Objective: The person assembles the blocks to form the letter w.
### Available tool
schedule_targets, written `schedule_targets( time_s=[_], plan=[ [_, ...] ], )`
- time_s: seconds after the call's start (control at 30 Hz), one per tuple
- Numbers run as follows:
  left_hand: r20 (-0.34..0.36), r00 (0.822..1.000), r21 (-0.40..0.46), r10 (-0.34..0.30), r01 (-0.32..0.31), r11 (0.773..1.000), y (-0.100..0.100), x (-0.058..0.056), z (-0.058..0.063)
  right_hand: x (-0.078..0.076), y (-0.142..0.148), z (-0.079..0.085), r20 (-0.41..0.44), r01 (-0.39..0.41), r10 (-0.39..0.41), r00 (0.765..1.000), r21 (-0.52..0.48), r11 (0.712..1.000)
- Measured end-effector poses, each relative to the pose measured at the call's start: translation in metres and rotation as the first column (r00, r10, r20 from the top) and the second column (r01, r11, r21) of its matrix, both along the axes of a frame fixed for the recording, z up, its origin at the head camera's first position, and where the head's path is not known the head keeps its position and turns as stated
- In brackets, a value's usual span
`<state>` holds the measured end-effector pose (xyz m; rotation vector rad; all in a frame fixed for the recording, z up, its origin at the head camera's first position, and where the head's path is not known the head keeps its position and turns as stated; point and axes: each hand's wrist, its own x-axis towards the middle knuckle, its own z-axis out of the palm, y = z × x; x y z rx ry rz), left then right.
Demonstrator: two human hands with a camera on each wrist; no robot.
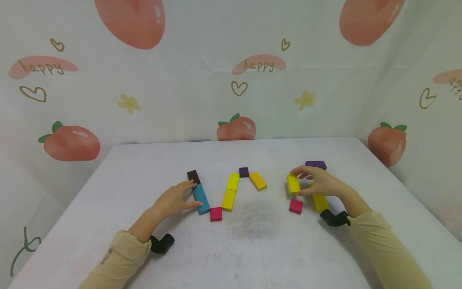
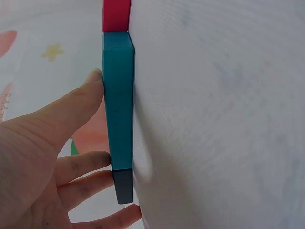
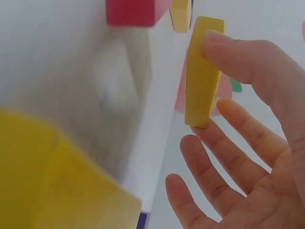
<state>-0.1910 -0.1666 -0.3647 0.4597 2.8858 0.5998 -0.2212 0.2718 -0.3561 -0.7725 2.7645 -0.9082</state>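
Observation:
In the head view, my left hand (image 1: 173,200) touches a blue block (image 1: 201,199) lying on the table. Its thumb rests near the blue block's near end, and fingertips reach the dark block (image 1: 193,176) joined to the far end. The left wrist view shows these fingers (image 2: 86,162) fairly straight along the blocks. My right hand (image 1: 321,182) pinches a yellow block (image 1: 293,184) lengthwise between thumb and fingertips, raised above the table. Close by lie a red block (image 1: 296,206), another yellow block (image 1: 320,202) partly under the hand, and a purple block (image 1: 315,164).
A red block (image 1: 216,214) adjoins the blue block's near end. From it two yellow blocks (image 1: 231,192) run away, then a small purple block (image 1: 244,172) and an orange-yellow block (image 1: 258,181), forming a zigzag. A printed cloth (image 1: 202,88) hangs behind the white table (image 1: 252,249).

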Motion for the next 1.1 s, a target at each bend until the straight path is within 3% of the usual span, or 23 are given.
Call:
schedule_targets(
  time_s=[0.37,1.1],
  plan=[
    [-0.01,1.0,-0.001,-0.007,0.007,1.0,0.0,0.0,0.0,0.002,-0.018,0.004,0.041,-0.046,0.046,0.998,0.019,0.999],
    [-0.015,1.0,-0.005,-0.006,0.006,1.0,0.0,-0.001,0.0,0.001,-0.041,-0.004,0.101,-0.144,0.141,0.985,0.022,0.989]
  ],
)
